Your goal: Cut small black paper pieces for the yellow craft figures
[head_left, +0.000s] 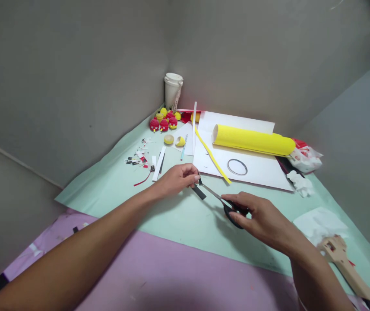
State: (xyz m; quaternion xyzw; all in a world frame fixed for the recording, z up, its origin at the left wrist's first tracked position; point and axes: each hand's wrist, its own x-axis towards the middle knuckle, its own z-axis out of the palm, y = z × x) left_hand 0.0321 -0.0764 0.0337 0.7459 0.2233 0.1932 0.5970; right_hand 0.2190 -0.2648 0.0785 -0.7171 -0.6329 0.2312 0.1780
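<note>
White cup (173, 91) at back, contents hidden. Left hand (185, 176) extended, pinching small black piece (200, 182) at tips of scissors (219, 197); right hand (252, 214) gripping handles, both above green sheet (178, 224).

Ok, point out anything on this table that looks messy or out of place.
Paper scraps lie scattered on the left of the green sheet, loose and untidy beside the grouped red and yellow figures. A crumpled white tissue sits by the white board. I see no spill.
</note>
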